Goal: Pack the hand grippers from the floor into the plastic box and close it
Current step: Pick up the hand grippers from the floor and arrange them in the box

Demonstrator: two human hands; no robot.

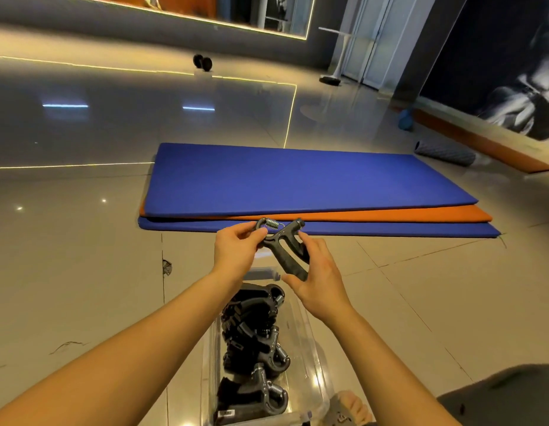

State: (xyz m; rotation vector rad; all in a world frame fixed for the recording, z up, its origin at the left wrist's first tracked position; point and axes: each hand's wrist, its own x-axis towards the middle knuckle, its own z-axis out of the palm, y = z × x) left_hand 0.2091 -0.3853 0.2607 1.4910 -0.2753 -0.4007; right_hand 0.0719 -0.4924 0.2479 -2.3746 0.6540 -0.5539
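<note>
I see my left hand [236, 252] pinching the spring end of a black hand gripper [287, 245], my right hand [320, 284] curled round its handles. Both hold it over the far end of the clear plastic box [310, 342], where other grippers [254, 339] lie packed.

Forearms [162, 327] are showing bare, wrist to frame edge; left hand [234, 252] and right hand [320, 281] likewise bare. Dark grey garment [500, 395] is showing at lower right (creased, plain cloth).

We see one black hand gripper [287, 253], spring end up, held over the clear plastic box [316, 358]; box open on floor [82, 272], more grippers [254, 342] piled inside.
</note>
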